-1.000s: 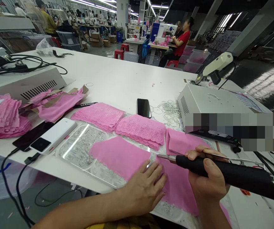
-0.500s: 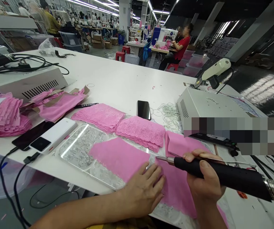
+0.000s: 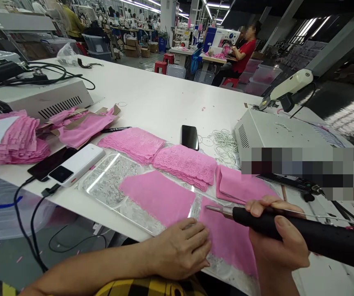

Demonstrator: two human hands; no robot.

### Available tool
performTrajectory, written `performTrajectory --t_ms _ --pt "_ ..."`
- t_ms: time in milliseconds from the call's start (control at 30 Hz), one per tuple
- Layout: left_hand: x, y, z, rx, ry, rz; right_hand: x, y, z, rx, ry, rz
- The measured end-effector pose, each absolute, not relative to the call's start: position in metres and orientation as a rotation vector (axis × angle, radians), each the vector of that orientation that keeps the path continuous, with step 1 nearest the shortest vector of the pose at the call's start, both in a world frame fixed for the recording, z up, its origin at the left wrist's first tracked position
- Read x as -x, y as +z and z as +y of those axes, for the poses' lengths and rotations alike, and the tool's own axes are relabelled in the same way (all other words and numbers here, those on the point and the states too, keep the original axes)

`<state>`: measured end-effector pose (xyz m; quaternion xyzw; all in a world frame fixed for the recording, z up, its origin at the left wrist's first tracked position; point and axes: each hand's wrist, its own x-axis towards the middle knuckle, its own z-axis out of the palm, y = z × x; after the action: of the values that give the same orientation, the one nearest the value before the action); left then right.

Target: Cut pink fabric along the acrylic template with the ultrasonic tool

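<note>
My right hand [image 3: 277, 232] is wrapped round a thick black-handled tool with a metal tip [image 3: 265, 222]. Its tip points left, over or on the right pink fabric piece [image 3: 229, 238]; whether it touches, I cannot tell. My left hand [image 3: 185, 246] lies palm down with fingers stretched, across the lower gap between that piece and the left pink fabric piece [image 3: 158, 195]. Both pieces lie flat on a clear glossy board [image 3: 112, 181]. Behind them are two stacks of pink lace [image 3: 132, 144] and a folded pink stack [image 3: 241, 185].
A dark phone [image 3: 189, 137] and white elastic loops [image 3: 224, 144] lie behind the lace. Left are a white power bank [image 3: 78, 164], cables and more pink pieces [image 3: 13, 139]. Grey metal boxes [image 3: 275, 131] stand at both sides. A person in red [image 3: 246, 53] sits at a sewing machine beyond.
The tool's tip has moved right, away from the gap and over the right piece. My left hand has shifted slightly down. The whole view has turned a little.
</note>
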<state>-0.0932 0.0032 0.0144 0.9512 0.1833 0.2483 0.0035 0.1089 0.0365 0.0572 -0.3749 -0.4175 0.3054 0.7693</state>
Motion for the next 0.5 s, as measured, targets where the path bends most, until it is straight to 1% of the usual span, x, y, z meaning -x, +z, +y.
performTrajectory --t_ms 200,500 --pt "0.0935 0.0125 0.0036 -2.950 0.736 0.562 -0.1044 0.0553 0.0349 0.793 0.699 -0.941" --pt "0.0942 0.0118 0.0027 -2.936 0.798 0.533 -0.1038 0.0532 0.0343 0.802 0.694 -0.938"
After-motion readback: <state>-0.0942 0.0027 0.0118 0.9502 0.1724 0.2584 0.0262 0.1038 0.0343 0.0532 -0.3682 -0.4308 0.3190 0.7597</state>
